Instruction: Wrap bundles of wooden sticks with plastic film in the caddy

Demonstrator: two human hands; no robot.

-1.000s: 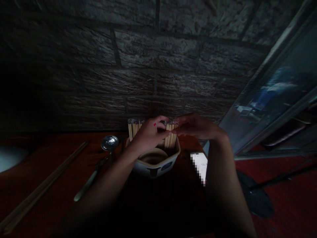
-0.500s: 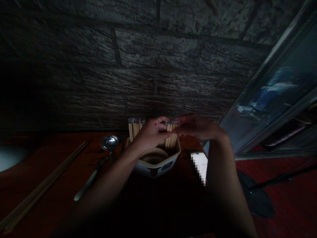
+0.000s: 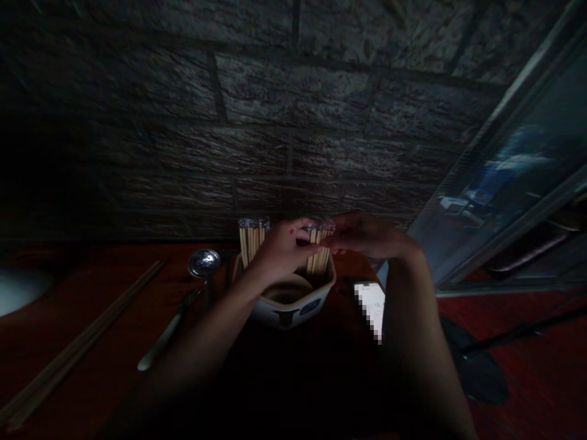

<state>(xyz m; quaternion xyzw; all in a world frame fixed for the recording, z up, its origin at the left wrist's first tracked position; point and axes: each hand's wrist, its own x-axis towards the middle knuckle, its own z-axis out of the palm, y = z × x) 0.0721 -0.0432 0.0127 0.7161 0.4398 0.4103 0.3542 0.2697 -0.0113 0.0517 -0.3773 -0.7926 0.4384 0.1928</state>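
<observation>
A bundle of plastic-wrapped chopsticks (image 3: 317, 260) stands upright at the right side of a pale, angular container (image 3: 298, 316). My left hand (image 3: 287, 247) is closed on the bundle from the left, its thumb across the front. From the right, the fingers of my right hand (image 3: 362, 233) pinch the same bundle near its wrapped tops. More wrapped chopsticks (image 3: 250, 241) stand at the container's left, partly behind my left hand. A round bowl-like piece (image 3: 288, 287) sits inside the container.
Left of the container lie a metal ladle (image 3: 204, 263), a pale-handled utensil (image 3: 160, 342) and long thin sticks (image 3: 87, 339) on the wooden table (image 3: 114, 269). A lit phone (image 3: 370, 305) lies to the right. A stone-block wall (image 3: 293, 91) rises behind; a glass door (image 3: 486, 165) stands at right.
Both hands keep to the chopstick bundle, with only slight shifts of the fingers. The camera view has moved very slightly; the other things stay in place.
</observation>
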